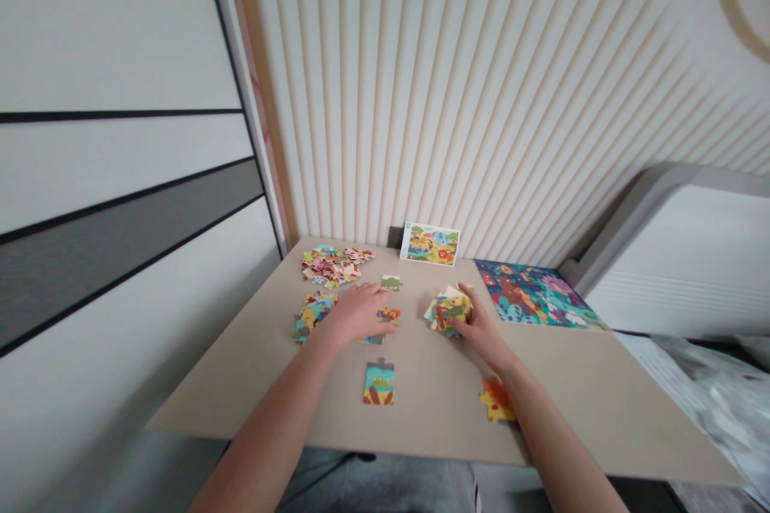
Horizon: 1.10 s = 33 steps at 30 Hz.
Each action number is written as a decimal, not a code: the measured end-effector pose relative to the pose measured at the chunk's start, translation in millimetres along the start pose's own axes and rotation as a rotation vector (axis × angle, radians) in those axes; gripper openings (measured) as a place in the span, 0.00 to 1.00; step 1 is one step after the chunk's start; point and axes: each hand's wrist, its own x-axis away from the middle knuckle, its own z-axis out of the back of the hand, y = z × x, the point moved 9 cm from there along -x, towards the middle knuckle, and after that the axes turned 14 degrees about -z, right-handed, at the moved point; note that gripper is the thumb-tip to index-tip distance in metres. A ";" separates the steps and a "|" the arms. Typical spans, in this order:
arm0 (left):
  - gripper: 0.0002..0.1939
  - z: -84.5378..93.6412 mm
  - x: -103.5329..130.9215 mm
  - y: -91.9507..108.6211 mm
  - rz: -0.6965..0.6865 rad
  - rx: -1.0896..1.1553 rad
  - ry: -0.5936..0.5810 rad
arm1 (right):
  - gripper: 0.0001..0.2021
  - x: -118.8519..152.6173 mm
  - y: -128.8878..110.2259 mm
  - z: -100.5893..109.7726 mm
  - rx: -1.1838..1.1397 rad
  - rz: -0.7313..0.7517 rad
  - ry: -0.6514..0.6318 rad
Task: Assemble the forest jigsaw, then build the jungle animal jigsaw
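My left hand (359,313) reaches over the middle of the table with its fingers spread. Beside and partly under it lie jigsaw pieces, among them a piece with a lion face (388,316); the hand hides some of them. My right hand (481,330) curls its thumb and fingers around a heap of jigsaw pieces (448,309), green, yellow and red. Nearer to me, a turquoise piece with a green animal (378,385) lies alone. An orange and yellow piece (496,401) is partly hidden by my right forearm.
A picture card (430,244) leans against the ribbed wall at the table's back. Back left is a pile of loose pieces (332,265), with another cluster (311,316) before it. A single green piece (391,282) lies behind my left hand. A finished dark-blue puzzle (535,294) covers the back right.
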 end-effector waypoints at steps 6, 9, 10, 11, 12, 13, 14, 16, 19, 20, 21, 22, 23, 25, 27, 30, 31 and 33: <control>0.38 -31.3 12.1 -20.4 0.104 0.137 -0.240 | 0.43 -5.5 4.2 9.7 0.056 0.017 0.063; 0.36 -39.3 6.0 -15.2 0.098 0.202 -0.265 | 0.40 -5.5 4.2 7.5 0.076 0.016 0.045; 0.35 -40.5 4.2 -13.8 0.093 0.214 -0.263 | 0.39 -5.0 4.1 5.3 0.076 0.013 0.028; 0.35 -41.0 3.1 -13.1 0.093 0.225 -0.255 | 0.39 -4.3 3.9 2.5 0.074 0.009 0.007; 0.35 -40.8 2.7 -13.2 0.096 0.238 -0.239 | 0.39 -3.2 3.5 -0.8 0.070 0.006 -0.016; 0.35 -40.0 2.7 -13.6 0.102 0.256 -0.213 | 0.38 -1.9 2.9 -4.4 0.066 0.005 -0.041; 0.36 -38.7 2.8 -14.1 0.109 0.281 -0.178 | 0.38 -0.5 2.2 -8.1 0.060 0.004 -0.066; 0.36 -37.0 2.3 -13.6 0.113 0.331 -0.101 | 0.38 2.5 0.5 -14.9 0.035 0.009 -0.109; 0.36 -40.7 -4.5 -6.5 0.095 0.380 -0.004 | 0.38 5.6 -1.0 -23.5 -0.015 0.014 -0.159; 0.35 -42.5 -8.7 -2.7 0.081 0.393 0.040 | 0.38 6.1 -1.2 -25.8 -0.031 0.016 -0.168; 0.32 -43.6 -13.4 1.3 0.068 0.402 0.098 | 0.38 6.2 -1.1 -27.9 -0.044 0.019 -0.176; 0.29 -44.9 -18.4 5.8 0.050 0.406 0.157 | 0.38 6.2 -0.9 -29.9 -0.054 0.022 -0.182; 0.27 -45.9 -22.8 9.5 0.038 0.404 0.220 | 0.37 5.9 -0.6 -31.7 -0.061 0.027 -0.187; 0.22 -48.1 -30.3 18.4 -0.013 0.411 0.330 | 0.37 4.9 -0.7 -34.2 -0.074 0.051 -0.185; 0.20 -50.0 -34.9 26.7 -0.084 0.434 0.410 | 0.35 4.0 -2.4 -34.4 -0.081 0.099 -0.164; 0.21 -53.0 -36.8 29.7 -0.127 0.478 0.461 | 0.33 2.8 -5.8 -31.2 -0.072 0.174 -0.102; 0.21 -53.8 -36.7 28.2 -0.116 0.492 0.462 | 0.32 2.3 -6.5 -30.0 -0.065 0.191 -0.081; 0.22 -54.6 -36.0 24.7 -0.083 0.513 0.449 | 0.31 1.1 -7.1 -27.9 -0.045 0.218 -0.046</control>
